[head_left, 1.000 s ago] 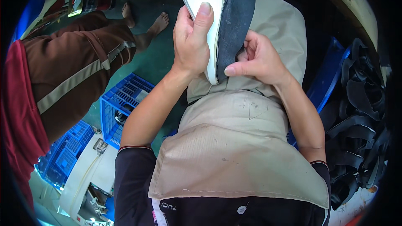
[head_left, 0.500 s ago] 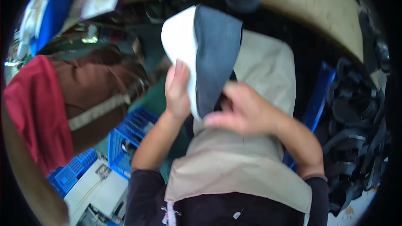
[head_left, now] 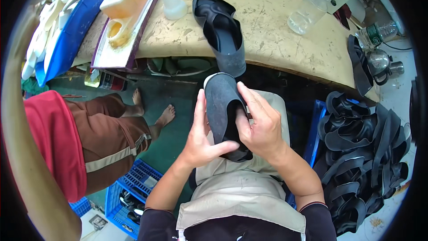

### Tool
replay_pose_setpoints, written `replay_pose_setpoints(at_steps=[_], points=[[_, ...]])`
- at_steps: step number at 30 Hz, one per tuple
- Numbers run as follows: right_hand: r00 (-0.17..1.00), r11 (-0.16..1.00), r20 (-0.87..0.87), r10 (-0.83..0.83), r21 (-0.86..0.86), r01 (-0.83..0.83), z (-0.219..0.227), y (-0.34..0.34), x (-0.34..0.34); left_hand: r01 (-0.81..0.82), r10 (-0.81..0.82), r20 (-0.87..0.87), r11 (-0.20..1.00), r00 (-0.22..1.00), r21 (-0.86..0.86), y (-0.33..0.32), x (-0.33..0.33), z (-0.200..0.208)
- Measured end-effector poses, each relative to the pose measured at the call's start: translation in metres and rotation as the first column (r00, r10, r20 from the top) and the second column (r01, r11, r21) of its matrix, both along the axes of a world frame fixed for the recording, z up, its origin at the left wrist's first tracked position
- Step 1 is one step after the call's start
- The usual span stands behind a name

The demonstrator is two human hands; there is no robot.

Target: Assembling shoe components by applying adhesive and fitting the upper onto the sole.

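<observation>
Above my lap, both hands hold a black shoe point(head_left: 218, 102), with a thin white rim showing at its far rounded end and its dark opening toward me. My left hand point(head_left: 200, 140) supports the shoe's left side, its thumb stretched across the near end. Along the right edge lies my right hand point(head_left: 263, 127), with some fingers reaching into the opening and partly hidden there. Just beyond, a black sandal point(head_left: 227, 44) with crossed straps rests on the workbench point(head_left: 267, 40), its heel end jutting over the front edge.
On the bench stand a white squeeze bottle point(head_left: 173, 2), a clear bottle point(head_left: 307, 11) and a stained glue container point(head_left: 125, 0) on a tray. A blue bin point(head_left: 71, 35) holds white soles. Black shoe parts point(head_left: 356, 151) are heaped at right. Another person point(head_left: 102, 129) is at left.
The shoe has come down nearer to me and turned, so its black side faces up instead of the broad white face. My right hand has shifted along its right edge. The view has tilted toward the bench.
</observation>
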State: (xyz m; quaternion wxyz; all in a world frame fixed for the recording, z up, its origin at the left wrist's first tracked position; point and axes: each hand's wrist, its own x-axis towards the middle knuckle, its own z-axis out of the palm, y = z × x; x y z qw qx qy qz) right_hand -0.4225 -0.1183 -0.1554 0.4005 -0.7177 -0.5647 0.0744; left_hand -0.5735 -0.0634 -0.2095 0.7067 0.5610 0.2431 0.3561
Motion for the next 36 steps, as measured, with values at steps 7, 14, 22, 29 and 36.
replay_pose_setpoints(at_steps=[7,14,22,29,36], points=[[0.974,0.988,0.164,0.154,-0.038,-0.150,0.012,0.000,0.011,-0.167,0.160,-0.052,0.966,0.986,-0.199,-0.004,0.017,-0.010],[0.906,0.885,-0.294,-0.304,0.264,0.383,0.065,0.037,0.126,-0.263,0.242,-0.110,0.929,0.964,-0.259,0.012,-0.006,0.007],[0.890,0.884,0.022,-0.456,0.127,0.450,0.028,0.097,0.229,-0.184,0.196,0.000,0.925,0.981,-0.334,0.019,-0.046,0.025],[0.938,0.953,0.170,-0.303,0.090,0.291,0.044,0.098,0.240,-0.170,0.131,-0.161,0.953,0.978,-0.253,0.030,-0.061,0.030],[0.888,0.976,0.428,0.169,-0.195,-0.092,0.116,0.087,0.172,-0.178,0.119,-0.304,0.968,0.945,-0.175,0.044,-0.082,-0.002]])
